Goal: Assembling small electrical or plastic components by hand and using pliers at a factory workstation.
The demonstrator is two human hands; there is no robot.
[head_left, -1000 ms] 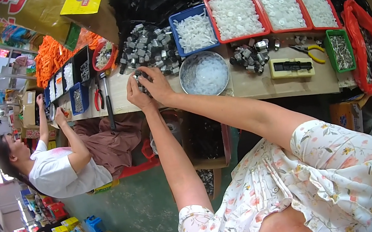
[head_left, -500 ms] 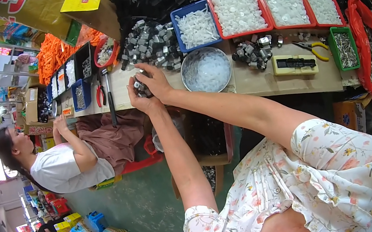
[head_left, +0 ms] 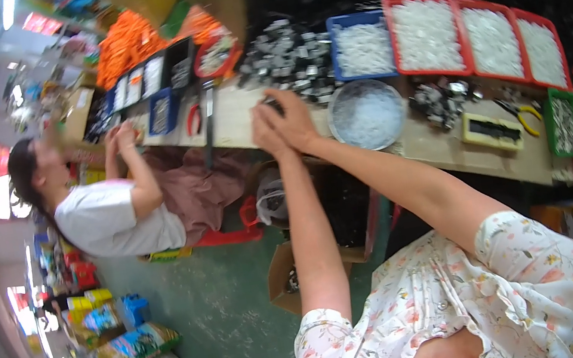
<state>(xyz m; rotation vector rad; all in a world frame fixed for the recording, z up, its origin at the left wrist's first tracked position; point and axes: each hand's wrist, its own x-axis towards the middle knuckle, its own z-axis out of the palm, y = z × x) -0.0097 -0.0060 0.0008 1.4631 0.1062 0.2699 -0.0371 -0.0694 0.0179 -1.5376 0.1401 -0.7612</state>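
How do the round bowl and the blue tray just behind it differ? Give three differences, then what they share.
Shape: the bowl is round; the tray is rectangular.
Colour: the bowl is grey; the tray is blue.
Place: the bowl stands nearer the front; the tray stands farther back.
Both hold small whitish pieces.

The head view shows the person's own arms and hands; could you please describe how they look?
The left hand and right hand are ungloved, and the forearms are bare. The short sleeves are white, printed with peach-pink flowers and small leaves.
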